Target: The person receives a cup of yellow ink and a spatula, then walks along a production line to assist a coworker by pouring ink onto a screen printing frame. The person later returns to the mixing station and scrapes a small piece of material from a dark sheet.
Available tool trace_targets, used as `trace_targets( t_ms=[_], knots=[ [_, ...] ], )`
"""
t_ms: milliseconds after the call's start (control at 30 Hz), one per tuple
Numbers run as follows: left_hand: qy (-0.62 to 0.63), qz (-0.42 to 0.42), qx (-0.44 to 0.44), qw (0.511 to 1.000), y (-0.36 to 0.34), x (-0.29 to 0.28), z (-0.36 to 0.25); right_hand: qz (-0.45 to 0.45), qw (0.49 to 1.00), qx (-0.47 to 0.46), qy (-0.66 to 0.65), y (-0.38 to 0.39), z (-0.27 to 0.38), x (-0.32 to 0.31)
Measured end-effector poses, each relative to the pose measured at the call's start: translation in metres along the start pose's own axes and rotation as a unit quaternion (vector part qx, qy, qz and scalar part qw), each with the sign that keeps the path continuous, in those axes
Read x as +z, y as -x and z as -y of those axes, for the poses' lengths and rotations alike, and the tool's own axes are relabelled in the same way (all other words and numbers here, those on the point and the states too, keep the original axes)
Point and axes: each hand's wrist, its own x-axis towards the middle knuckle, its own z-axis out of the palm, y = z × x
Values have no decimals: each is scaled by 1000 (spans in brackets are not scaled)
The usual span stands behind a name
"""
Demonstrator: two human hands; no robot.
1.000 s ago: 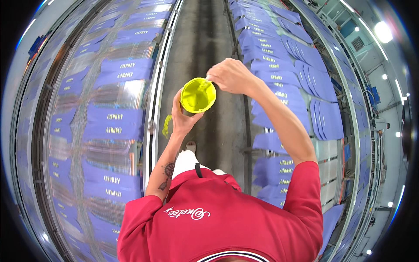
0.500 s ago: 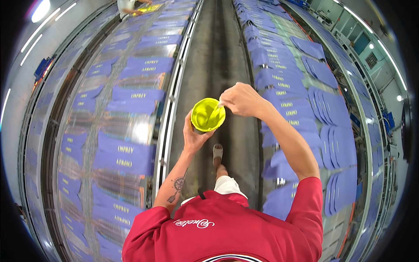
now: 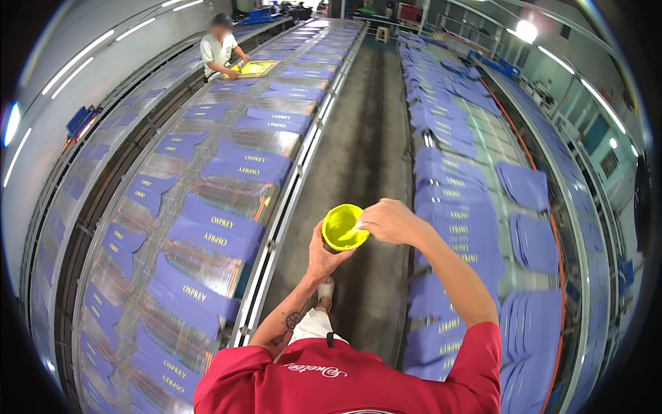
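Stirring, judged unfinished: yellow cup (image 3: 340, 226), gripped in the left hand (image 3: 323, 257) above the aisle floor (image 3: 365, 148); pale stick (image 3: 356, 230), pinched by the right hand (image 3: 390, 222), dipped inside, not yet withdrawn; purple pieces (image 3: 238, 163), already printed, lying on the left desk (image 3: 298, 181).

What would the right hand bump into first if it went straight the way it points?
Probably the yellow-green tub in the left hand: the right hand points leftward at it. Depth is unclear, so it might pass just above.
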Motion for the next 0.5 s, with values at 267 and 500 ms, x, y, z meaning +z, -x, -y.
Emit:
trace_targets(
  t_ms=[267, 500],
  knots=[
    [42, -13, 27, 999, -295, 105, 137, 63, 997, 22, 48, -136, -311, -30],
    [14, 12, 30, 999, -535, 196, 212, 21, 997, 65, 25, -234, -553, -82]
  ],
)
